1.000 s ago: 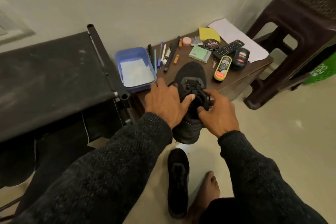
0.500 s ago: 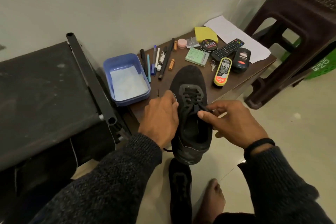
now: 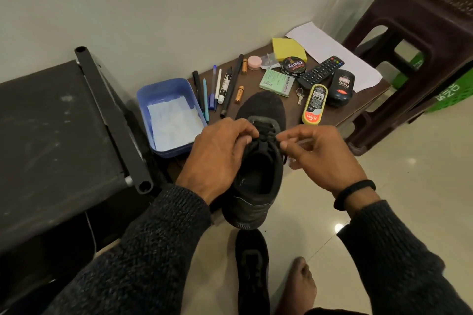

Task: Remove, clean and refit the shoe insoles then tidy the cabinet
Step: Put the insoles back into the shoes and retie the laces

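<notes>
On low brown table [image 3: 358, 110]: black shoe [image 3: 258, 169], heel overhanging the near edge.
Blue tub [image 3: 163, 94] at left; left hand [image 3: 220, 156] pinches laces [image 3: 263, 135] at the tongue; right hand [image 3: 322, 158] pinches a lace end.

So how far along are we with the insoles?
Early. Nothing looks finished: one black shoe rests on the table edge, both hands, left and right, pinching its laces. Whether its insole is still inside cannot be told. The second shoe lies untouched on the floor; cleaning, refitting and tidying remain.
</notes>
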{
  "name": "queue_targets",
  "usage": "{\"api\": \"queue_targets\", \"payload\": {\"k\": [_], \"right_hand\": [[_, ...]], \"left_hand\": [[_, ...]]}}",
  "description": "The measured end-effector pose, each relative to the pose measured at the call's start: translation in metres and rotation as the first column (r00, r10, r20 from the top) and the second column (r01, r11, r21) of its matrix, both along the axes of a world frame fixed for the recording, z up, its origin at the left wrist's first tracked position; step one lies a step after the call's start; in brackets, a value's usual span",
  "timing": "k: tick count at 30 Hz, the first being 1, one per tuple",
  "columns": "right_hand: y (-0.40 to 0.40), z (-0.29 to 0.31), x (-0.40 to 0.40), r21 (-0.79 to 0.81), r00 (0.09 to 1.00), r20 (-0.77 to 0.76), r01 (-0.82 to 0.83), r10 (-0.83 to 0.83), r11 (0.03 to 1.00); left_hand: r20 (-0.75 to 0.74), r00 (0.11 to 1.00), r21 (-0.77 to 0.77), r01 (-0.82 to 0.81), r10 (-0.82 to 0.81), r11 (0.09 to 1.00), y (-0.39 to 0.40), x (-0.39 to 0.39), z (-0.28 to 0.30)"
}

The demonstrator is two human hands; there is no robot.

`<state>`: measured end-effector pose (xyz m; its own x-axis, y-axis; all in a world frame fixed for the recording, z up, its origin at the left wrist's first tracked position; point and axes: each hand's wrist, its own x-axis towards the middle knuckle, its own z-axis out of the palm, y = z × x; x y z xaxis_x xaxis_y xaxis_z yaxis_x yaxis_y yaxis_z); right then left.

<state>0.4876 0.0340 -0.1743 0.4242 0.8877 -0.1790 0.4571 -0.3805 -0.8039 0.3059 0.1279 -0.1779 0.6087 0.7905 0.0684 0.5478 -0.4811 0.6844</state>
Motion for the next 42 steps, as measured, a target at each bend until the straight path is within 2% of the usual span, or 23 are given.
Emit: {"api": "queue_targets", "payload": {"k": [5,8,11,19,25,31,35,42], "right_hand": [[0.005,0.000,0.005,0.023,0.992,0.035,-0.120,0.120,0.992],[0.004,-0.002,0.002,0.012,0.967,0.151,-0.207,0.203,0.978],[0.007,-0.009,0.000,0.021,0.954,0.214,-0.220,0.210,0.975],[0.010,-0.016,0.000,-0.016,0.974,0.157,-0.162,0.162,0.987],[0.013,-0.011,0.003,-0.044,0.988,0.050,-0.144,0.146,0.989],[0.034,-0.008,-0.007,-0.210,0.933,0.247,-0.211,0.261,0.955],[0.028,-0.004,-0.007,-0.249,0.870,0.339,-0.285,0.359,0.926],[0.020,0.003,0.000,-0.182,0.877,0.306,-0.329,0.371,0.927]], "left_hand": [[-0.030,0.999,-0.021,0.020,-0.021,1.000,0.003,0.002,-0.002],[-0.102,0.991,0.003,0.083,-0.083,0.997,0.004,0.003,-0.001],[-0.148,0.982,0.016,0.118,-0.115,0.993,0.004,0.004,-0.001],[-0.168,0.976,0.047,0.148,-0.139,0.988,0.003,0.005,-0.001],[-0.194,0.972,0.055,0.144,-0.131,0.988,0.001,0.009,0.000],[-0.306,0.938,0.067,0.191,-0.162,0.979,0.002,0.014,-0.003],[-0.259,0.953,0.047,0.175,-0.157,0.983,0.005,0.013,-0.005],[-0.152,0.980,-0.042,0.125,-0.130,0.991,0.008,0.011,-0.006]]}}
